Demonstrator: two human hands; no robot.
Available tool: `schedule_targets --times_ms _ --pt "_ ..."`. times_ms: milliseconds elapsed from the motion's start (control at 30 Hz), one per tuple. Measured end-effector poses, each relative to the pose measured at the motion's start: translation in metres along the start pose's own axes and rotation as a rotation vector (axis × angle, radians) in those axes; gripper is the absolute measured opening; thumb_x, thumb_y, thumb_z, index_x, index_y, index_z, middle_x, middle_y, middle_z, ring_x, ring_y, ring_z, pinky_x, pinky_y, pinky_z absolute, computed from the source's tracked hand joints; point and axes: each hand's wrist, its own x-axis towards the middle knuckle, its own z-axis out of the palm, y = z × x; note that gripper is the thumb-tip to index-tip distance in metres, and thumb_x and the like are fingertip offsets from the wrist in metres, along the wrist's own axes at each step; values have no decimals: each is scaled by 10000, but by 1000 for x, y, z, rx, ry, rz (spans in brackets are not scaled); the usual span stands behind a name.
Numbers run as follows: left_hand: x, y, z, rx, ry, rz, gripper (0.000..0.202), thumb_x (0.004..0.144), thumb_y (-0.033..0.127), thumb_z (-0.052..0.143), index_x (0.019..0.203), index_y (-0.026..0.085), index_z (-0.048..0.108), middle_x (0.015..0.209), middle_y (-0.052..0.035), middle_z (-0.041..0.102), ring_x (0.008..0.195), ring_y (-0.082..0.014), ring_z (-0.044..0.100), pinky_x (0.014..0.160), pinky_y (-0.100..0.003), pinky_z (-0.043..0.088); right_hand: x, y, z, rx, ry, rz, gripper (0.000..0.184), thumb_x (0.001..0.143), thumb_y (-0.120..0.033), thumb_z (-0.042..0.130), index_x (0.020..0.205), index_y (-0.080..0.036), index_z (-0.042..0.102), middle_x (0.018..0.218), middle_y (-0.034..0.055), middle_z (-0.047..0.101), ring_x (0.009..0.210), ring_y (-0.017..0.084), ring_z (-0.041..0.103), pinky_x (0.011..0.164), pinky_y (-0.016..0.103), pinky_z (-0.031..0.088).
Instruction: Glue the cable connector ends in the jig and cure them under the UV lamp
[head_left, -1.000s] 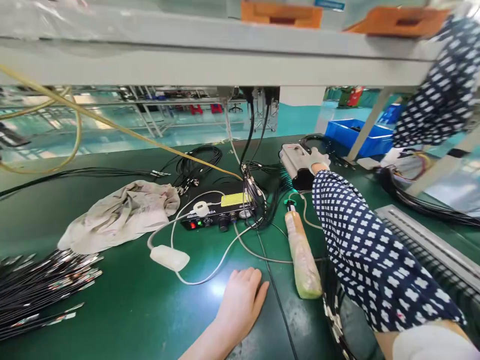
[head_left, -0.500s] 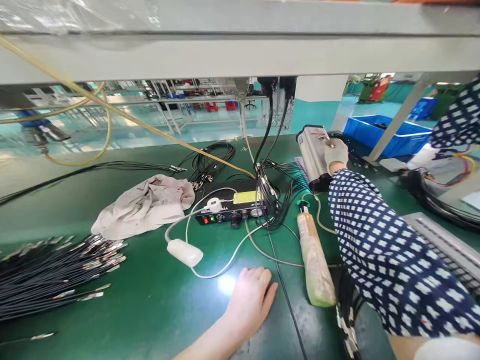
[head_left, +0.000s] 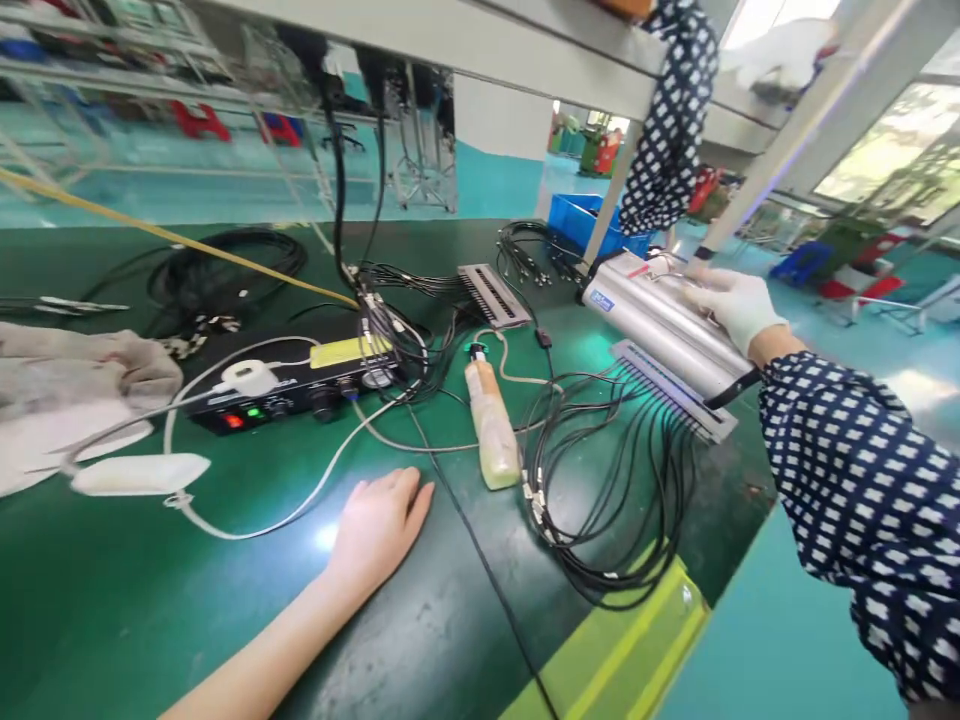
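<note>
My left hand [head_left: 382,525] is bare and lies palm down on the green tabletop, fingers loosely extended and holding nothing. My right hand [head_left: 739,305], in a white glove below a patterned sleeve, is closed on the top of a long silver handheld lamp [head_left: 652,315]. The lamp is tilted over a slotted metal rack [head_left: 714,424]. Teal light falls on the table by the rack's far end. Black cables [head_left: 600,455] run from this rack into a loop. Between my hands lies a wrapped, bottle-like dispenser [head_left: 495,430] with a dark neck.
A black control box [head_left: 292,395] with red and green lights stands left, near a white cable-mounted piece [head_left: 142,474] and a crumpled cloth [head_left: 67,370]. A second slotted rack [head_left: 491,297] sits behind. A blue bin [head_left: 577,222] and upright posts are at the back; a patterned sleeve [head_left: 667,120] hangs above.
My view has turned right. My right hand has carried the silver lamp from the farther rack to the one at the right. My left hand stays resting on the table.
</note>
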Motion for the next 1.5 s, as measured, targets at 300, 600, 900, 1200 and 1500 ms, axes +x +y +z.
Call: schedule_targets --times_ms 300,600,900,1200,1500 --pt "2 -1 2 17 -9 12 365 1066 450 292 820 227 443 825 -14 633 774 -241 588 755 -366 329 -38 51 -34 -168 66 135 584 707 -466 846 1199 -165 758 884 85 755 739 206 628 722 362 554" --pt "3 -2 2 -22 -25 13 383 1063 460 294 787 227 423 771 0 603 720 -232 548 722 -354 299 -28 87 -18 -176 79 190 556 735 -436 823 1209 -152 755 805 72 739 704 194 610 751 369 556" --pt "4 -3 4 -14 -41 17 403 1059 474 287 776 224 428 770 -9 604 719 -225 550 718 -352 303 -33 101 -32 -192 133 171 543 765 -438 795 1240 -183 734 1078 97 761 863 214 662 875 372 568" --pt "4 0 2 15 -55 17 408 1062 484 280 781 227 425 778 -10 611 729 -228 562 724 -357 321 -40 94 -35 -183 97 181 542 750 -428 811 1228 -185 738 1093 87 761 827 206 648 846 366 566" --pt "5 0 1 28 -60 16 404 1061 480 284 779 227 422 770 -8 602 727 -229 567 720 -356 323 -37 88 -33 -171 89 196 556 742 -439 803 1215 -153 740 850 70 740 703 188 600 715 355 555"
